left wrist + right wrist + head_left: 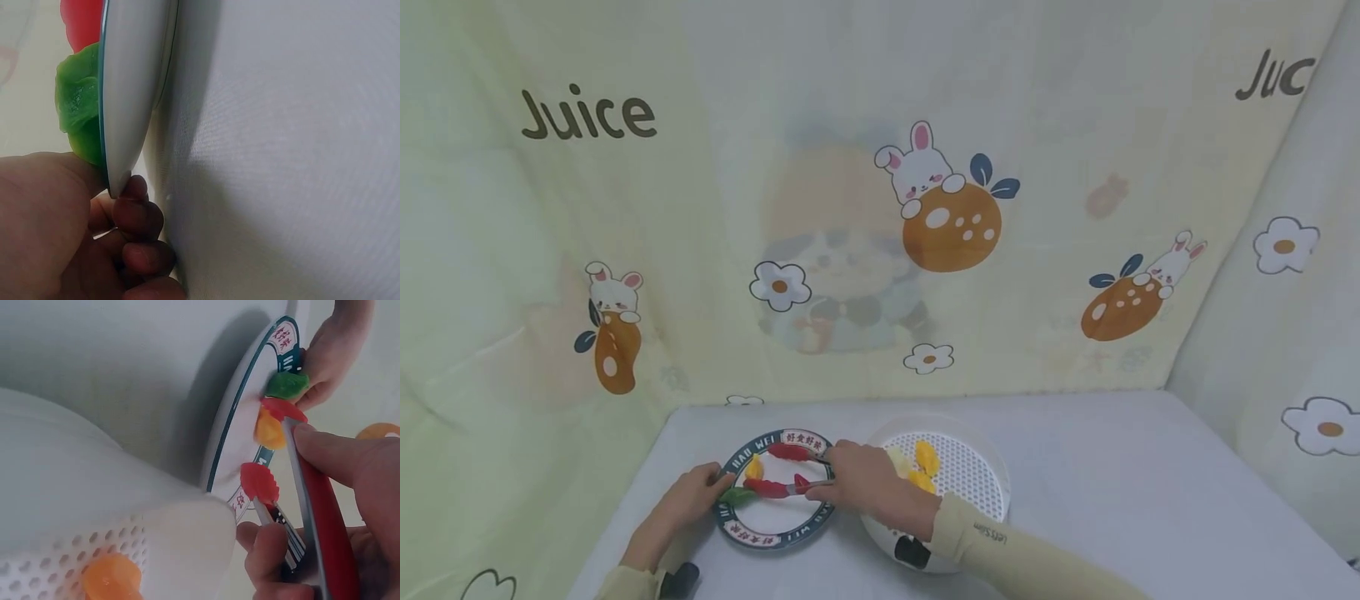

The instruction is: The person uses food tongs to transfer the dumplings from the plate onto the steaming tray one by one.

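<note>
My left hand pinches the left rim of a round plate with a blue, lettered border; in the left wrist view the thumb is above and curled fingers below. My right hand grips tongs with red scalloped tips and a red handle strip. Their two tips stand apart over the plate. A crumpled green piece lies at the rim beside my left thumb. Close to one tip is a yellow piece on the plate. I cannot tell whether that tip touches it.
Right of the plate stands a round white basket with a perforated floor, partly behind my right forearm. It holds yellow pieces and a pale piece. Printed curtains hang behind and beside the white table.
</note>
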A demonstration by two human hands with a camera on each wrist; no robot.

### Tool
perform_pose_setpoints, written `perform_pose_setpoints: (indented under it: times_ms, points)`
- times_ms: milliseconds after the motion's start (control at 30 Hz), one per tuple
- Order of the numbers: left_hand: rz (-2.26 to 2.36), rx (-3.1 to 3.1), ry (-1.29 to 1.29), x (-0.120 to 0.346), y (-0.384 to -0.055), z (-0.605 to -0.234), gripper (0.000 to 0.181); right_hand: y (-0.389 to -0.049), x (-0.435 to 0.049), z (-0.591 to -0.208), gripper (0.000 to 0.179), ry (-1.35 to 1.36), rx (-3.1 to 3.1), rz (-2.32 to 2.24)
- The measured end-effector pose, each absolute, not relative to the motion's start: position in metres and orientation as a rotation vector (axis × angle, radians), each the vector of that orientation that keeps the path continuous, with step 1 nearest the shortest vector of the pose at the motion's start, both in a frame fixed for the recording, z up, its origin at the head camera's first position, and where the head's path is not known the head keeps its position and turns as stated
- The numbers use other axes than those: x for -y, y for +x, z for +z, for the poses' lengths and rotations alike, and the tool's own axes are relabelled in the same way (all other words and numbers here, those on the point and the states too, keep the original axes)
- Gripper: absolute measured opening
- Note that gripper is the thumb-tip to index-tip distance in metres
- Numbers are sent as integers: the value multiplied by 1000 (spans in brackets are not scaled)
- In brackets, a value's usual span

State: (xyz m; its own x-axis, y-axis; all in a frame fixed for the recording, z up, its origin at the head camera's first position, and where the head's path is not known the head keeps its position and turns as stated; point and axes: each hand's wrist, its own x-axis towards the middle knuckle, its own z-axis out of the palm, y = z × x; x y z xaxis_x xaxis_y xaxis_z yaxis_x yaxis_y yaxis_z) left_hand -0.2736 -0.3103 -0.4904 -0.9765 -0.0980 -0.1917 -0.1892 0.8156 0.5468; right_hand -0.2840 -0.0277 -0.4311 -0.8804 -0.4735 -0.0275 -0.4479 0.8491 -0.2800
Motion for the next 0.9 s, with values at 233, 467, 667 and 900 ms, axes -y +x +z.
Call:
perform_pose_setpoints:
  times_ms: [233,467,667,900]
  points:
    - [860,-2864,-208,311,-272,-492,28,-284,30,-435,44,-813,-2935,-443]
    - [889,-2849,-217,310,-274,-490,28,-284,30,-436,34,-792,-2934,-505]
    - [868,-2871,-204,310,-274,-491,29,-284,29,-436,34,-799,-2950,-506]
    - [885,-2844,-216,309,-272,-488,27,-285,26,-427,37,-760,-2920,-563]
